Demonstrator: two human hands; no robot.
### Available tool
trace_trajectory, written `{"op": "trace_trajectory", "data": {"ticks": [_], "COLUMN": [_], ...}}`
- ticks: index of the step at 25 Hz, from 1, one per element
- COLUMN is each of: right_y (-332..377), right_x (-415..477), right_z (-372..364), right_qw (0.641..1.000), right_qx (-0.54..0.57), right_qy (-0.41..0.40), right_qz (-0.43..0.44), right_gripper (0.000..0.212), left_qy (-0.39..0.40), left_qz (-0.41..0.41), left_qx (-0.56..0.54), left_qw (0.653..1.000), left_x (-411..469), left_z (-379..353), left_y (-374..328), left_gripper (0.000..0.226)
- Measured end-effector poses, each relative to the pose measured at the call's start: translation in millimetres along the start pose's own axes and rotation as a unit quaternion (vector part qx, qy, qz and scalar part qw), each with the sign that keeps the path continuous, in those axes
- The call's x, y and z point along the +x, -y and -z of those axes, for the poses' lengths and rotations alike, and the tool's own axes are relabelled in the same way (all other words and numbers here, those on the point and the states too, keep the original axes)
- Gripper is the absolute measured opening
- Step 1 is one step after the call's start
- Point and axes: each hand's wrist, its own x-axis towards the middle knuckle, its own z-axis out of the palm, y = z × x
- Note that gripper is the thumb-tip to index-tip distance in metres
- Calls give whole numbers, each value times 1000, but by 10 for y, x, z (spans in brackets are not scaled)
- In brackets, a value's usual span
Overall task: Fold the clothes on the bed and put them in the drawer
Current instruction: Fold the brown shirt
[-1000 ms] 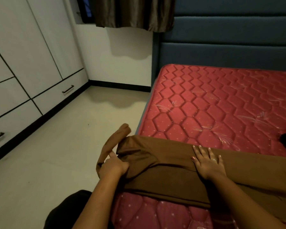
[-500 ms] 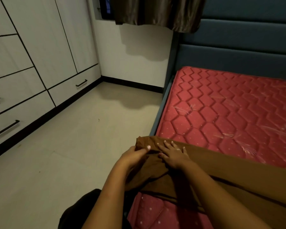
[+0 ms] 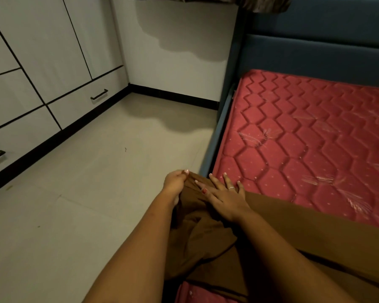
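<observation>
So the left hand is still pinching the end of the brown garment, fingers curled on the hem. The right hand has slid over from mid-cloth to right beside it — fingers straight and spread, pressing flat. The garment lies along the mattress edge, its end bunched over the side. My guess is they're squaring up for the next fold. The drawers on the wall are both shut — contents hidden.

A pale tiled floor fills the left of the frame. A black skirting board runs along the foot of the white wall at top centre, and a brown curtain hangs at the top edge.
</observation>
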Motion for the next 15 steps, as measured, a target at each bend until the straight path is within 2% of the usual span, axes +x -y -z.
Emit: {"op": "trace_trajectory", "data": {"ticks": [2, 5, 8, 9, 11, 12, 13, 14, 15], "right_y": [-12, 15, 42, 38, 7, -4, -16, -25, -49], "right_x": [9, -46, -121, -145, -236, -275, -314, -345, -373], "right_z": [-33, -80, -87, -87, -75, -74, -70, -57, -51], "right_qw": [999, 997, 994, 992, 991, 992, 993, 995, 997], "right_qx": [-12, -58, -94, -105, -118, -113, -98, -77, -53], "right_qy": [-32, -46, -61, -62, -51, -44, -36, -28, -23], "right_qz": [-5, 0, 15, 22, 38, 47, 54, 56, 54], "right_gripper": [51, 64, 65, 67, 73, 78, 80, 80, 78], "left_qy": [-20, -67, -115, -119, -100, -92, -101, -116, -119], "left_qz": [-58, -117, -138, -136, -97, -74, -75, -118, -179], "left_qx": [-38, 32, 91, 111, 189, 270, 372, 454, 489], "left_qw": [997, 990, 979, 977, 972, 956, 920, 876, 845], "left_x": [14, -31, -4, -2, -28, -63, -142, -244, -379], "left_z": [-27, -22, 37, 60, 81, 93, 79, 29, -82], "left_y": [-30, 40, 115, 120, 145, 155, 141, 117, 78], "left_gripper": [20, 19, 16, 21, 53, 68, 75, 73, 67]}}
